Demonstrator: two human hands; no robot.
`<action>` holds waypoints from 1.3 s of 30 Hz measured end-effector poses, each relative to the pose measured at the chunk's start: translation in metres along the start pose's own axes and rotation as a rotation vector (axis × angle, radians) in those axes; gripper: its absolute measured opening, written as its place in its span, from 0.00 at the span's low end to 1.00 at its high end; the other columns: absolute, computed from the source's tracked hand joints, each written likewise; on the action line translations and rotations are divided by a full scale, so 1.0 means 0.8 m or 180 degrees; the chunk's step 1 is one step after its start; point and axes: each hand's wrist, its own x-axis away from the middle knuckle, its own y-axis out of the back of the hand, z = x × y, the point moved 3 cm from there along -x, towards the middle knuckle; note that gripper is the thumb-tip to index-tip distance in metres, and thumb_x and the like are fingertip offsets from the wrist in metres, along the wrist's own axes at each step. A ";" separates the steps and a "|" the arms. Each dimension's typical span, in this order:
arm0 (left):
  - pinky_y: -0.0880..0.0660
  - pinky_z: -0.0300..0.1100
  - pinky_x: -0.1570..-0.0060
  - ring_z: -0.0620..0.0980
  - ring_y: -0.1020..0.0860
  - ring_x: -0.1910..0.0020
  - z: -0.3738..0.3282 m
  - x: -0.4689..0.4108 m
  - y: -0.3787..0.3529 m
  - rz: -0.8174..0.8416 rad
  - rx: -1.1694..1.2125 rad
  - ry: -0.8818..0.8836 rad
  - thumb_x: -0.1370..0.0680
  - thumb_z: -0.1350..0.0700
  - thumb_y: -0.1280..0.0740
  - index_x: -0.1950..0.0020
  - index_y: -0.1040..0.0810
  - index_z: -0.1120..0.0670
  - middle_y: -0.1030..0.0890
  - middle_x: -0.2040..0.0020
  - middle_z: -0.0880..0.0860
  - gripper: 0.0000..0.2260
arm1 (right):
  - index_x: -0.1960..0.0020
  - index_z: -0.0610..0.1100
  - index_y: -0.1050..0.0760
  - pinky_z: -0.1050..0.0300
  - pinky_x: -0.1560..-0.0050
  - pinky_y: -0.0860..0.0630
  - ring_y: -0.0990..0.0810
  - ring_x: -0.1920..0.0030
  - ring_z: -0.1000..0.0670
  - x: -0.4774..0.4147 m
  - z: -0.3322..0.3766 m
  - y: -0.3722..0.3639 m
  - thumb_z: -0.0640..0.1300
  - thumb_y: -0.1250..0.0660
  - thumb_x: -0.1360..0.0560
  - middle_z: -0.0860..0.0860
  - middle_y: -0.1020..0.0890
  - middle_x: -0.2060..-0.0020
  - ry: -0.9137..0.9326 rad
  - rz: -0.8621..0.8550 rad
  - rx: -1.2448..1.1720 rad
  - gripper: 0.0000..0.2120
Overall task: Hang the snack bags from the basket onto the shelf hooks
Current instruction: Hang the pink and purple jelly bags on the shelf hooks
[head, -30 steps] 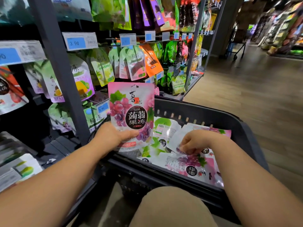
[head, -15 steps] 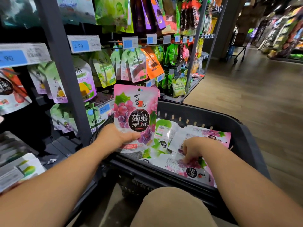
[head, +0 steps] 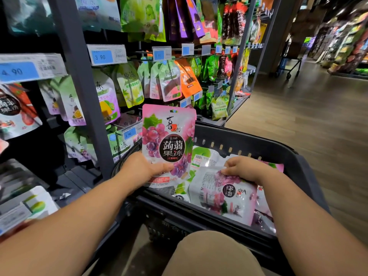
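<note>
While the shelf (head: 79, 96) fills the left of the view with hanging pouches, the black basket (head: 249, 144) sits just beside it, holding the loose snack bags. The left hand (head: 143, 168) grasps one pink grape bag (head: 169, 140) upright by its lower edge, thumb across the front, above the basket's near-left corner. The right hand (head: 245, 166) pinches the top edge of a second grape bag (head: 223, 192), back side showing, inside the basket.

To do this step well, I judge, lift the second bag clear, turn it to face the same way as the first, and line up each hang hole (head: 173, 111) before aiming at a hook.

Counted: one basket, two hands, two bags in hand. At least three more lie beneath, though overlap hides the exact number.
</note>
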 end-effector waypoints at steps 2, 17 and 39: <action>0.21 0.49 0.45 0.48 0.17 0.51 0.000 0.001 0.000 0.0006 0.0044 0.0024 0.37 0.46 0.19 0.49 0.15 0.50 0.14 0.54 0.47 0.20 | 0.59 0.48 0.23 0.52 0.55 0.23 0.20 0.64 0.51 -0.003 -0.003 0.003 0.49 0.28 0.24 0.50 0.17 0.64 0.0054 -0.0236 -0.0440 0.07; 0.20 0.51 0.45 0.48 0.16 0.53 0.000 0.002 0.000 -0.0019 0.0123 0.0062 0.39 0.47 0.17 0.52 0.15 0.50 0.13 0.57 0.48 0.19 | 0.54 0.41 0.16 0.65 0.67 0.22 0.18 0.65 0.54 -0.002 0.006 0.009 0.33 0.33 0.23 0.46 0.14 0.60 0.0532 -0.0111 -0.2780 0.08; 0.22 0.42 0.50 0.45 0.17 0.55 -0.011 0.009 0.000 -0.0013 0.0162 0.0026 0.35 0.51 0.19 0.54 0.15 0.50 0.14 0.58 0.46 0.13 | 0.57 0.40 0.15 0.59 0.54 0.21 0.18 0.55 0.51 0.004 0.022 0.018 0.39 0.24 0.29 0.46 0.17 0.57 0.1135 -0.1246 -0.1669 0.02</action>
